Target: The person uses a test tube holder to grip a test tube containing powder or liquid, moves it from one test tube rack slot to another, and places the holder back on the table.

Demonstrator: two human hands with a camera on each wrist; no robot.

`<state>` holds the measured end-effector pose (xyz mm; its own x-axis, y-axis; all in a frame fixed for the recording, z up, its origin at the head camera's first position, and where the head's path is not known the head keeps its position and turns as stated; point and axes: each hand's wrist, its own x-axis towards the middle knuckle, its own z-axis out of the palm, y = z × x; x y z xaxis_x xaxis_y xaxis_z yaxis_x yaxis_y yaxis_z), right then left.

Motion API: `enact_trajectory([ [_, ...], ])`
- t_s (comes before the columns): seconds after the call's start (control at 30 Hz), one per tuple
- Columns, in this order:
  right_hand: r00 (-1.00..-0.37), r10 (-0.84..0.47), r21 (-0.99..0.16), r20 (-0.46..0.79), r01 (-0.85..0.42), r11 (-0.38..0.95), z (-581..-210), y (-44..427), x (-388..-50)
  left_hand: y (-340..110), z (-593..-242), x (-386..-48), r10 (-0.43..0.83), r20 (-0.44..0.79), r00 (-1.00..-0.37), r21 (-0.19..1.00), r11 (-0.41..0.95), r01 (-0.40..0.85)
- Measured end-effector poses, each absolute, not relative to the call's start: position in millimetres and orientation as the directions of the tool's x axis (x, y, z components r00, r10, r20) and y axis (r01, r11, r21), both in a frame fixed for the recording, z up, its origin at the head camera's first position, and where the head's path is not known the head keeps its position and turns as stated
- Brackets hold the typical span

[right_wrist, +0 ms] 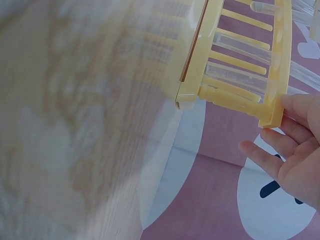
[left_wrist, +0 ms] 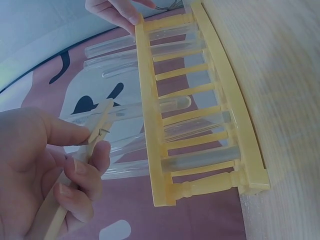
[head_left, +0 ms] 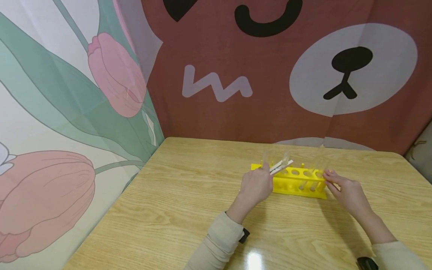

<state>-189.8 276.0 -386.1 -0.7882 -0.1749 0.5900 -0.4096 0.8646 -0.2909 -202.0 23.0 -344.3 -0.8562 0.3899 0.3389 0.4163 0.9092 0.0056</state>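
Note:
My left hand (head_left: 257, 184) grips a wooden test tube clamp (left_wrist: 101, 121), its thumb and fingers curled round the handle. At the clamp's jaws is a clear test tube (left_wrist: 176, 104), whose rounded end sits just below the top plate of a yellow test tube rack (head_left: 290, 191). With its fingertips at the end of that top plate, my right hand (head_left: 349, 191) holds the rack's right end. Other glass tubes (left_wrist: 202, 159) stand in the rack on both sides of the clamped one; their contents are too faint to tell.
The rack stands on a wood-grain table (head_left: 162, 210). Behind the table hangs a brown cloth (head_left: 209, 120) with a bear face, and a tulip-printed cloth (head_left: 114, 75) hangs at the left. A dark wrist strap (head_left: 367, 263) shows at the right sleeve.

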Motion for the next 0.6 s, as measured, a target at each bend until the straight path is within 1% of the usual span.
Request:
enact_trajectory([
  [0.13,-0.784,-0.178,-0.288,0.595,-0.415,0.863,-386.8,276.6,-190.2,23.7,-344.4,-202.7,0.381,0.338,-0.86,0.025,0.91,0.413],
  [0.43,-0.774,-0.185,-0.278,0.605,-0.424,0.862,-388.3,277.0,-190.4,22.5,-343.6,-201.9,0.369,0.341,-0.864,0.004,0.919,0.394],
  [0.6,-0.775,-0.187,-0.28,0.604,-0.426,0.86,-388.3,276.6,-190.4,22.3,-344.6,-202.3,0.364,0.33,-0.871,0.014,0.921,0.39],
])
